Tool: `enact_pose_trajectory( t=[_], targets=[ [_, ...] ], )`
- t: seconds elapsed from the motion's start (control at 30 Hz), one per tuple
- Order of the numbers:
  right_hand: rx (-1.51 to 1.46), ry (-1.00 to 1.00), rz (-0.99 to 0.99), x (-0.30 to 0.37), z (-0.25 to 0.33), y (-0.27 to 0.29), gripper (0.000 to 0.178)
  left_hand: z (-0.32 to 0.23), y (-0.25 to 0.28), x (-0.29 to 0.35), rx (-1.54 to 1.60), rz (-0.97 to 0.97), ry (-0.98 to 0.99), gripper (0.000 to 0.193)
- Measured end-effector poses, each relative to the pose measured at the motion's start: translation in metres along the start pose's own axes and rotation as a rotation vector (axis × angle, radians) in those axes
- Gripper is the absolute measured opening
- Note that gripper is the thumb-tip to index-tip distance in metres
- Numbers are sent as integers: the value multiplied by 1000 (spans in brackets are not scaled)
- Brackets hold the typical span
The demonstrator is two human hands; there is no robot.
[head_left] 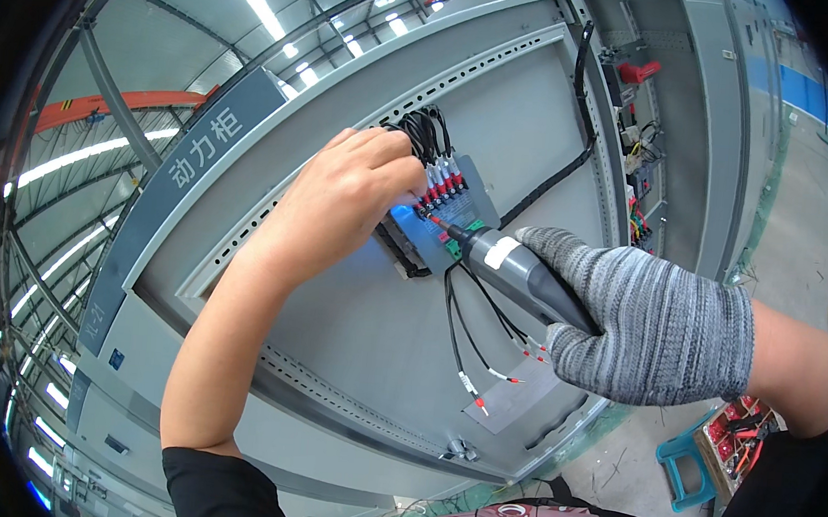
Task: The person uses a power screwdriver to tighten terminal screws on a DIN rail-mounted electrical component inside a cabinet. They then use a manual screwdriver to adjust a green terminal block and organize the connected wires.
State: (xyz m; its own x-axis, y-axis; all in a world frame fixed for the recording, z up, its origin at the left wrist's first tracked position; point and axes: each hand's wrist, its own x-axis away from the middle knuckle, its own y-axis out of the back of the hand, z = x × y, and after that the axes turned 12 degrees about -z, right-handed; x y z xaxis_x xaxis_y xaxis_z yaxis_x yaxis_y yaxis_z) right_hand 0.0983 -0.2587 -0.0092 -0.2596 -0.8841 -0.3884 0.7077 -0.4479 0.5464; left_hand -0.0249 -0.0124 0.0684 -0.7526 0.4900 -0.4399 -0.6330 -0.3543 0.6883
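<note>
My bare left hand point(357, 182) is closed in a pinch at the left end of a row of black wires point(425, 134); its fingers hide most of the wire end they hold. My right hand point(655, 319), in a grey knitted glove, grips a dark grey electric screwdriver point(528, 278). The screwdriver's bit point(439, 223) reaches the screw row of a grey-blue terminal device point(472, 190), close to my left fingertips. Red-tipped wire ends with white sleeves point(449, 173) sit along that row. A blue glow shows beside my left thumb.
The device is mounted on a grey cabinet door point(332, 325) with slotted rails. Loose black wires with red tips point(476, 394) hang below it. A thick black cable bundle point(558, 182) runs to the right. At lower right stand a blue stool point(682, 474) and a box of red parts point(733, 439).
</note>
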Motion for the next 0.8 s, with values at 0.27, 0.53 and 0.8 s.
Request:
enact_pose_trajectory(
  t=[0.27, 0.53, 0.8],
  targets=[
    [259, -63, 79, -10, 4, -6, 51, -1, 4, 5, -5, 77, -17, 10],
    [231, -530, 44, -24, 69, -8, 45, 3, -4, 2, -6, 5, -78, 6],
    [288, -427, 3, -21, 86, -19, 41, 5, -6, 6, 7, -49, -109, 9]
  ],
)
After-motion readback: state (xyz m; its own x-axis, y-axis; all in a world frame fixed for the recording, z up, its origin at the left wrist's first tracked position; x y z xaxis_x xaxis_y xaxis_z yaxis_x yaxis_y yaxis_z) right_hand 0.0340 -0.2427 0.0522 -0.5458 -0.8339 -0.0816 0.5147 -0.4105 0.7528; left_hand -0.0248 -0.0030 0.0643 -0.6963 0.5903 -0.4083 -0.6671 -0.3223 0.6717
